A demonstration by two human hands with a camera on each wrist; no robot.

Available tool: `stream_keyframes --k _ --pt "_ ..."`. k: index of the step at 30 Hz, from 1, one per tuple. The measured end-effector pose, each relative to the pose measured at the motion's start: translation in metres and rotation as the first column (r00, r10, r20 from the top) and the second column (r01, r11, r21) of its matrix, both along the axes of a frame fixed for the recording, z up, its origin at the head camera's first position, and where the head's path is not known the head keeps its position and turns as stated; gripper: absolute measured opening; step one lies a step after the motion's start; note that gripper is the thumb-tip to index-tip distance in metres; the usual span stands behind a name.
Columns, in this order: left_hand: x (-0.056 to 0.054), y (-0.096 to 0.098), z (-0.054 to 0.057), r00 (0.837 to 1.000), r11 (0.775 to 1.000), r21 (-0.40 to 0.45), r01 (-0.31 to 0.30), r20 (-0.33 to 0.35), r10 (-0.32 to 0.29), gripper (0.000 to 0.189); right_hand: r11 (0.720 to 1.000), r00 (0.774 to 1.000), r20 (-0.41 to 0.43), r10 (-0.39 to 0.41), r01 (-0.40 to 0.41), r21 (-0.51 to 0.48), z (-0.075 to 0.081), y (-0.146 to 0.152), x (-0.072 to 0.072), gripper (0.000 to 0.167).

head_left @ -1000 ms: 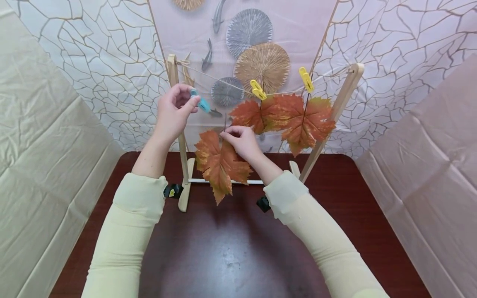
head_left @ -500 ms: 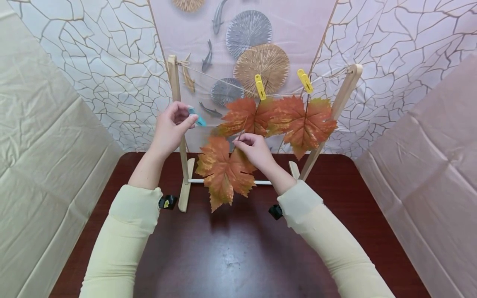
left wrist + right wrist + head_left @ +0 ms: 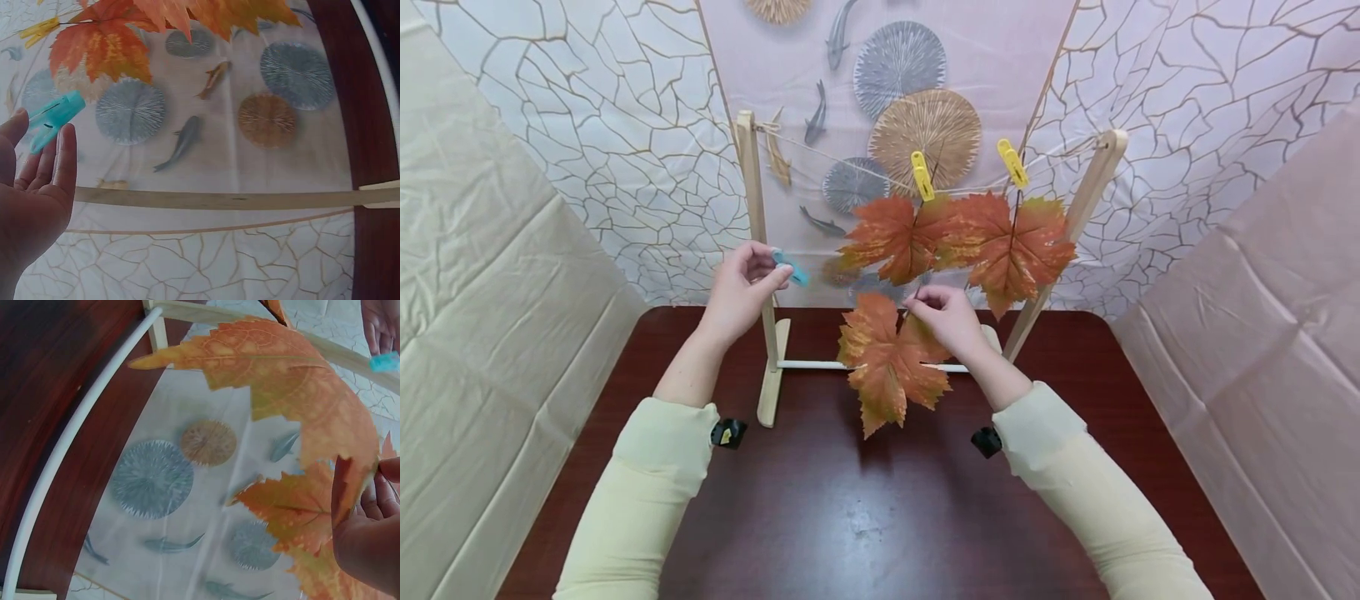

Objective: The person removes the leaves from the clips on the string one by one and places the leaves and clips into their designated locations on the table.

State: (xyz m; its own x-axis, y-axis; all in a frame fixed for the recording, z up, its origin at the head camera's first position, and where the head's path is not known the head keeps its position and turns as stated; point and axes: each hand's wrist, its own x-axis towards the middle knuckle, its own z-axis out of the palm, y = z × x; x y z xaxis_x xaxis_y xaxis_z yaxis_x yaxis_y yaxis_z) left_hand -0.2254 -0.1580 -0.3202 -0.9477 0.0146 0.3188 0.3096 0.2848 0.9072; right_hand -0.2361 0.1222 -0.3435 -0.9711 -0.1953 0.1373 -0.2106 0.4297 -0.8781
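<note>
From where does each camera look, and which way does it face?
Head: worn on the head, facing forward and down at the wooden frame; left hand, right hand and both sleeves show.
Left wrist: on that wrist, facing orange leaves past the turquoise clip; left hand shows.
Right wrist: on that wrist, facing the held leaf; right hand shows, left hand partly.
Both wrist views share the turquoise clip.

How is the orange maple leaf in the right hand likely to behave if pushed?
The orange maple leaf is probably light, as the right hand pinches it by the stem. It appears curved in the right wrist view, so it would likely bend. Hanging below the hand, it may swing.
</note>
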Motion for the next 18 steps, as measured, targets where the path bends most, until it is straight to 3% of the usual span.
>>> stream_keyframes --k 9,18 --pt "0.006 -0.011 -0.019 0.997 0.999 0.035 -0.003 0.076 0.001 0.033 1.0 0.999 0.029 -0.016 0.016 0.005 -0.009 0.026 0.009 0.017" --pt "0.015 -0.027 -0.039 0.993 0.996 -0.083 -0.014 0.118 0.023 0.037 0.998 0.995 0.083 -0.054 0.052 0.03 -0.018 0.061 0.02 0.022"
